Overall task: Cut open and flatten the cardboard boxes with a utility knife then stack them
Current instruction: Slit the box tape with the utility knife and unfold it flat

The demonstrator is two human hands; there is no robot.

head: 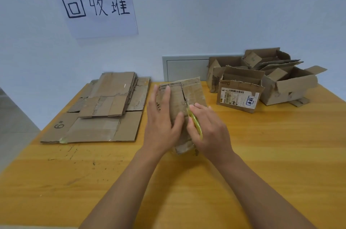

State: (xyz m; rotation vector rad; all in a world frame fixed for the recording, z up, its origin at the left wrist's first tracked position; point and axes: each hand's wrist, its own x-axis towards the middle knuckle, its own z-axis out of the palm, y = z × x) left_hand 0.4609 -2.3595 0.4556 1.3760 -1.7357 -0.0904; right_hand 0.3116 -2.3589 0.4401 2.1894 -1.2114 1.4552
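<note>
We press our left hand [162,116] flat, fingers straight, on the box [182,108] at the middle of the table [262,153], apparently to steady it, while our right hand [209,127] grips the yellow knife [195,123] along the box's centre seam. Flattened cardboard forms a stack [104,107] at far left under the wall sign [97,6]. Uncut boxes [265,80] wait at far right, clear of the blade.

Lay flattened mid-counter: brown cardboard box [187,95], yellow utility knife [195,123] blade on its seam; flattened stack [104,105] left, uncut boxes [262,78] right.
</note>
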